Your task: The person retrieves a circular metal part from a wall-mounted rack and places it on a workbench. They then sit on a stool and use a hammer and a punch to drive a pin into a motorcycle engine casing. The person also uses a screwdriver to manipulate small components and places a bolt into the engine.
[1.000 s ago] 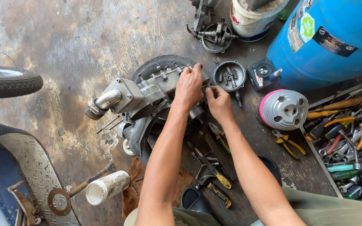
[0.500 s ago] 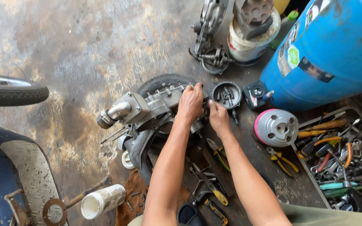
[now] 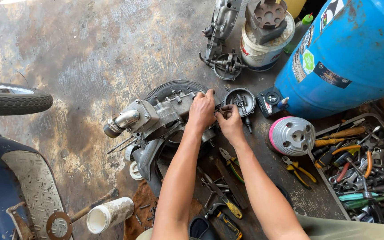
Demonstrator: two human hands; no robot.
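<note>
Engine case (image 3: 156, 118), ribbed grey metal, hands (image 3: 202, 111) gripping

One view only, head-worn, looking steeply down from above the person's shoulders at the concrete floor (image 3: 90, 53). Both forearms enter from the bottom edge and reach away from the lens. Range is close: the engine casing (image 3: 156, 118) sits mid-frame, the blue drum (image 3: 356, 58) at the upper right.

Several stickers are seen on the blue drum (image 3: 356, 53): a green hexagonal sticker (image 3: 308, 61) on its left flank, a dark oblong label (image 3: 332, 75) just right of it, and a black-and-white sticker (image 3: 330, 15) near its top.
</note>
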